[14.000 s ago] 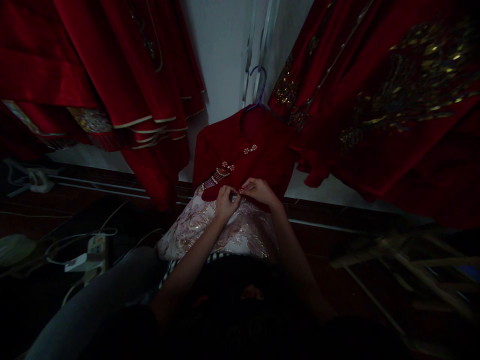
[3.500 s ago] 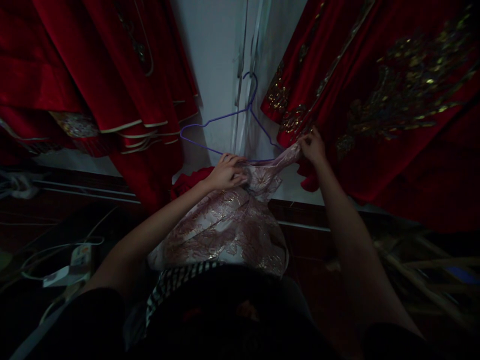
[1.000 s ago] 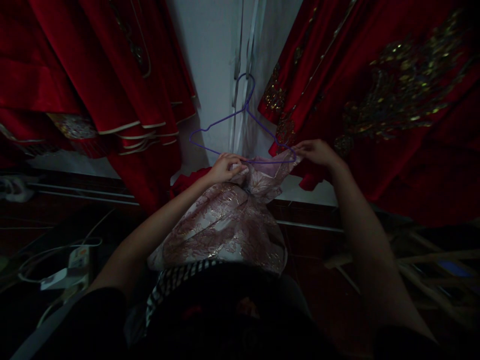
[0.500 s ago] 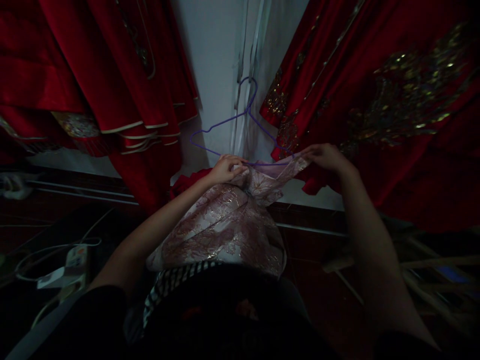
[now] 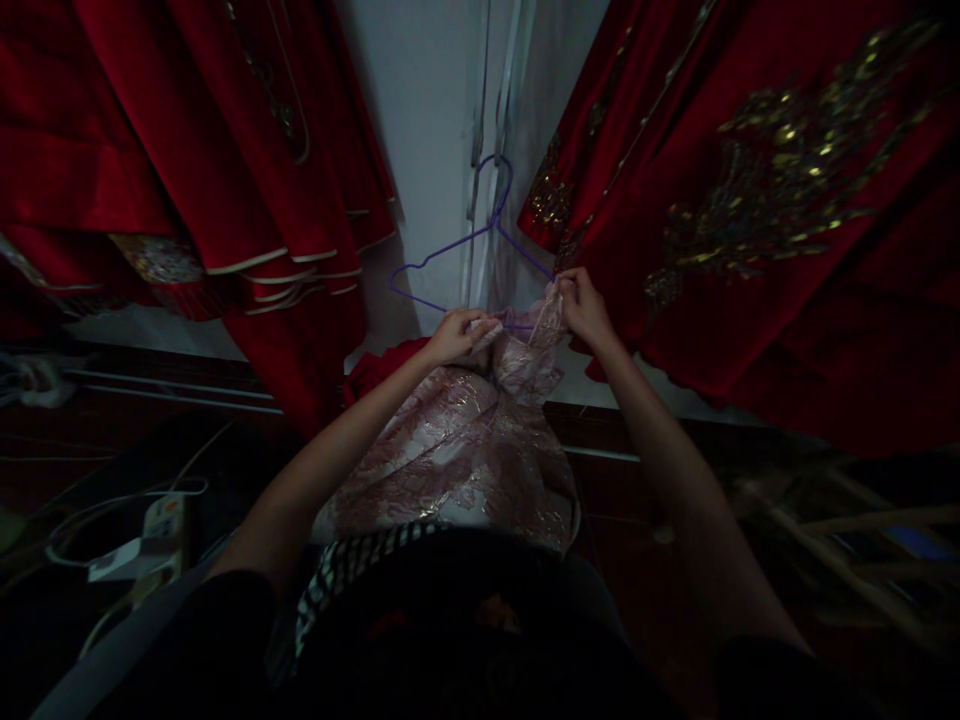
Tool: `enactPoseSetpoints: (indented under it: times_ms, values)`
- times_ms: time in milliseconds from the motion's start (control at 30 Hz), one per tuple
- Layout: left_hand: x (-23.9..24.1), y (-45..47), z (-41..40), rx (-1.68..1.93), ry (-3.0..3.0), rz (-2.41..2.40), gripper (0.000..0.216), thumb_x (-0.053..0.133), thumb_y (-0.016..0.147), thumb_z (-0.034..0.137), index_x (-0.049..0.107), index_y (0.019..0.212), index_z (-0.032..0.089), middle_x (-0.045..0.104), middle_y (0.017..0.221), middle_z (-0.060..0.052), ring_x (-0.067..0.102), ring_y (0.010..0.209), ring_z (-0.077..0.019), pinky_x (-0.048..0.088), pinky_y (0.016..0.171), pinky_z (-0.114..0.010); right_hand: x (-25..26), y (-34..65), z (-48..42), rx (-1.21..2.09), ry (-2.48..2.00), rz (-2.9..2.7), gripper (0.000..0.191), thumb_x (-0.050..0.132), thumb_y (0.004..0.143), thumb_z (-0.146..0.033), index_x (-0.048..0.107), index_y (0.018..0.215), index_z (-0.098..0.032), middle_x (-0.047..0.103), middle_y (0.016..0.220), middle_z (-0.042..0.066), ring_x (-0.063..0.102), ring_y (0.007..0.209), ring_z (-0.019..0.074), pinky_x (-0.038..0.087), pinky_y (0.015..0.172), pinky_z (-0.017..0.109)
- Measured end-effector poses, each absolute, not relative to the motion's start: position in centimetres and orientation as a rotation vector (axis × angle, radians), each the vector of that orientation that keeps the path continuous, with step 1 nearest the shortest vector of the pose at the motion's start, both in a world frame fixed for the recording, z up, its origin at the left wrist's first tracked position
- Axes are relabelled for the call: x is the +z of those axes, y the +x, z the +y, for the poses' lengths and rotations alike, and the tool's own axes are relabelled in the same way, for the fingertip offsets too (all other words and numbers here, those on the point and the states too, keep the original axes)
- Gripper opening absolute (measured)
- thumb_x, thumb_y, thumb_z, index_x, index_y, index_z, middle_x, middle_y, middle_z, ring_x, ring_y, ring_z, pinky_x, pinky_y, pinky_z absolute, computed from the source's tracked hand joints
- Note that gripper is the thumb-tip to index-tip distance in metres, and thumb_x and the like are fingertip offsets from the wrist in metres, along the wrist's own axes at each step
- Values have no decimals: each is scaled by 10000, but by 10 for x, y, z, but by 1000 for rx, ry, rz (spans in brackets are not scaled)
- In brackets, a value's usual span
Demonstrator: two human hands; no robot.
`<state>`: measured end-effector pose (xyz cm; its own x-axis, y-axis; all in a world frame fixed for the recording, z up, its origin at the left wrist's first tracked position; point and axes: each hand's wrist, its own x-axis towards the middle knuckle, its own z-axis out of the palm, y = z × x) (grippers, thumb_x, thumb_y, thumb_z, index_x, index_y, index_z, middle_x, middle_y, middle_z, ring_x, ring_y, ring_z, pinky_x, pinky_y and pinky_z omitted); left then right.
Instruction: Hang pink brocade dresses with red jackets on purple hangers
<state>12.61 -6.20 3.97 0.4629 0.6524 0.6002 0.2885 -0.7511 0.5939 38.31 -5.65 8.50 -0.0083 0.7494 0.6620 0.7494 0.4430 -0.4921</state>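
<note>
Head camera, in dim light. Drawn inward just now: the right hand (image 5: 587, 308), from out past the end of the purple hanger (image 5: 456, 242) to a spot nearer the left hand (image 5: 454, 336). Brought along with it: the shoulder strap (image 5: 550, 318) of the pink brocade garment (image 5: 480, 450), pulled out sideways a moment ago, now bunched close. Lost from sight as well: the hanger's right tip. Judged from this, probably strap over tip, though too dark around the fingers to be sure. Unchanged on the other side: the hanger's left end, bare of cloth. Barely shifted: the left hand.

At the right, thumb and fingers pressed together, pinching the strap, with no gap visible. At the left, thumb and fingers closed on the garment's top edge, right by the hanger's lower bar.

Placed between both hands: the garment's top; spread below toward the lap, the patterned skirt, meeting a striped cloth (image 5: 349, 560). Hooked above at the metal handles (image 5: 478, 150): the hanger. Bunched beyond the left wrist: red cloth (image 5: 384, 365).
</note>
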Motion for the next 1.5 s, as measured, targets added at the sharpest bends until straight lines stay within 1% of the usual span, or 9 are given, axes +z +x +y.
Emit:
enactPoseSetpoints:
  times_ms: [100, 167, 233, 400, 567, 833, 1033, 1267, 1500]
  values:
    - [46, 108, -51, 1485, 2226, 916, 379, 472, 897, 475, 665, 854, 152, 672, 824, -32, 597, 806, -141, 440, 761, -236, 68, 378, -49, -54, -1212, -1662, 354, 363, 919, -515, 547, 1028, -233, 667, 1000, 60, 628, 927, 224, 479, 859, 369]
    - [50, 83, -38, 1788, 2036, 1068, 359, 506, 878, 469, 655, 827, 147, 655, 815, -32, 575, 797, -136, 425, 744, -224, 67, 380, -46, -55, -1172, -1654, 366, 381, 906, -550, 545, 999, -236, 660, 981, 55, 626, 915, 225, 476, 849, 369]
    - [48, 52, -23, 1932, 1827, 1212, 340, 523, 866, 459, 651, 823, 147, 632, 750, -17, 551, 734, -125, 409, 684, -209, 70, 383, -45, -46, -1150, -1654, 383, 383, 900, -573, 546, 978, -235, 655, 960, 55, 626, 898, 221, 475, 837, 361]
    - [13, -12, 2, 1924, 1452, 1402, 313, 617, 769, 435, 660, 750, 126, 611, 676, -6, 533, 665, -112, 387, 623, -194, 78, 389, -48, -47, -1129, -1651, 398, 411, 882, -595, 558, 957, -232, 660, 922, 40, 627, 859, 199, 477, 799, 313]
    - [-13, -21, 10, 1908, 1216, 1360, 334, 649, 701, 443, 684, 789, 123, 623, 675, -4, 531, 622, -107, 404, 602, -206, 80, 390, -48, -36, -1131, -1655, 387, 425, 876, -594, 560, 931, -236, 662, 890, 27, 620, 818, 185, 471, 759, 288]
    - [-3, -20, 21, 1978, 1271, 1184, 394, 679, 675, 479, 719, 851, 128, 702, 875, -57, 622, 790, -153, 475, 718, -241, 87, 394, -49, 5, -1146, -1646, 381, 448, 861, -586, 573, 922, -232, 645, 841, 27, 600, 766, 189, 470, 741, 313]
    - [-12, -25, 20, 1961, 1209, 1248, 394, 681, 673, 473, 720, 839, 117, 687, 781, -47, 605, 704, -139, 467, 661, -234, 88, 392, -52, 24, -1165, -1673, 372, 419, 876, -569, 559, 948, -232, 640, 878, 44, 604, 812, 210, 466, 781, 348]
    - [-14, -22, 9, 2024, 1175, 1216, 427, 675, 694, 478, 720, 937, 130, 709, 881, -61, 630, 790, -151, 488, 730, -245, 89, 394, -51, 5, -1148, -1681, 321, 439, 877, -541, 555, 918, -244, 634, 836, 24, 593, 765, 183, 465, 737, 314]
    - [0, -24, 11, 1989, 1245, 1165, 440, 702, 671, 503, 733, 910, 135, 712, 883, -57, 627, 769, -143, 480, 719, -235, 88, 397, -46, 15, -1134, -1671, 337, 451, 867, -548, 565, 908, -234, 630, 832, 18, 574, 745, 173, 462, 726, 305]
